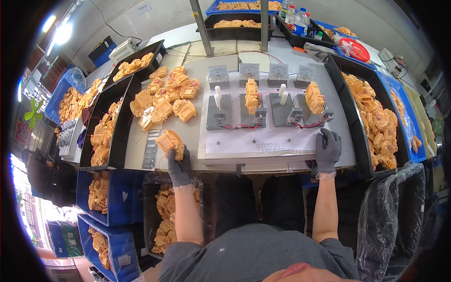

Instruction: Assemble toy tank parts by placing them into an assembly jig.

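Note:
My left hand point(179, 165), in a grey glove, grips a yellow-orange plastic housing point(169, 142) in front of the table edge. My right hand point(328, 149), also gloved, rests at the front right edge of a white-papered board point(225, 149), its fingers lying forward and holding nothing I can see. The board carries several grey fixtures, each with an analogue meter point(249, 70) behind it. One housing point(251, 96) stands upright on the second fixture from the left, another point(314, 97) on the rightmost. White posts point(217, 97) stick up from the first and third fixtures.
Loose housings point(169, 96) are heaped left of the board. Black trays of housings flank it, one at left point(123, 127) and one at right point(350, 131). Metal uprights point(202, 28) rise behind. Bottles point(299, 23) stand at the back right. Blue bins point(134, 188) sit below at left.

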### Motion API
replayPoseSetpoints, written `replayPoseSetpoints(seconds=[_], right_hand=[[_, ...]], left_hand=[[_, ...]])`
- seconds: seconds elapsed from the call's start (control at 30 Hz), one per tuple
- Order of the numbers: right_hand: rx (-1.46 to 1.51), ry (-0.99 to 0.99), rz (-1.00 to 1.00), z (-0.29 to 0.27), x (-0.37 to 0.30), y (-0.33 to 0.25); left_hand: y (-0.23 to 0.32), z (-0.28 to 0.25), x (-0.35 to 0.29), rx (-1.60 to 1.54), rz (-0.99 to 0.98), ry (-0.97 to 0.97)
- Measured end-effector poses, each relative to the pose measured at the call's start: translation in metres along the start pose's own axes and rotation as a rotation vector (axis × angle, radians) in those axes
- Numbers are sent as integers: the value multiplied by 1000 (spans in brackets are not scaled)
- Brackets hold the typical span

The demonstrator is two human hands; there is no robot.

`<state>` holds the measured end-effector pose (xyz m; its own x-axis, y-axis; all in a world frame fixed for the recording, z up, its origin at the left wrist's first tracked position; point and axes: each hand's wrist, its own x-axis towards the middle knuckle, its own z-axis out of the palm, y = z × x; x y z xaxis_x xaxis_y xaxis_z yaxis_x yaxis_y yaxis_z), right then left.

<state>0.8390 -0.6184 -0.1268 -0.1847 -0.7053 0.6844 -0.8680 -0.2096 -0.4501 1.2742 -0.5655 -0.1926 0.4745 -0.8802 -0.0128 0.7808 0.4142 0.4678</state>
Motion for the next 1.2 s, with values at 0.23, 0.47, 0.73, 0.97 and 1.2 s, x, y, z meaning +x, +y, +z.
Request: replayPoseSetpoints(seconds=[0.23,0.47,0.73,0.97,1.2], right_hand=[[-6,5,-9,0,-3,1],[-17,7,-7,0,-3,4],[70,-47,-12,-5,1,7],[107,-271,-45,-39,5,15],[164,-515,-113,-38,19,40]], left_hand=[[-2,-1,-3,14,56,8],[-4,13,-16,122,182,77],[-64,139,-74,597,240,-536],[-162,182,-91,741,113,-751],[-223,220,-91,793,220,-972]])
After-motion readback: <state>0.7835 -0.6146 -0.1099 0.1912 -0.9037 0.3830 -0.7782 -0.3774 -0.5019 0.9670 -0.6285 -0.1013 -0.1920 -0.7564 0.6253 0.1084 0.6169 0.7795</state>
